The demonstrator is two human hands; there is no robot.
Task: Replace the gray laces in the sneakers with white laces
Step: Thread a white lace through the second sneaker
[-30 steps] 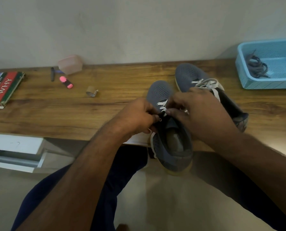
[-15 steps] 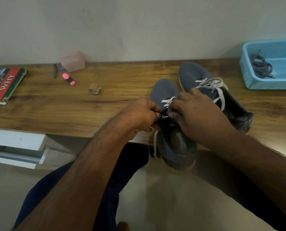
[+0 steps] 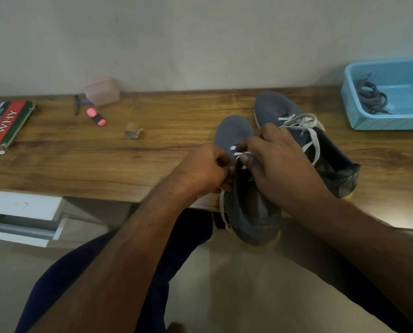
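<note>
Both hands, left hand (image 3: pixel 205 169) and right hand (image 3: pixel 280 164), pinch the white lace (image 3: pixel 240 155) on the near sneaker (image 3: pixel 248 212) (fingers curled); the book (image 3: pixel 7 123) reads "WHY"

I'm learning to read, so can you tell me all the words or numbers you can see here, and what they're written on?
"WHY": big white letters on the red part of the book lying at the left end of the wooden desk.
The smaller white line beside it on the book cover is too blurred to read.
A faint mark on the white drawer front cannot be made out.
No readable text on the sneakers, basket or pink highlighter.
</note>
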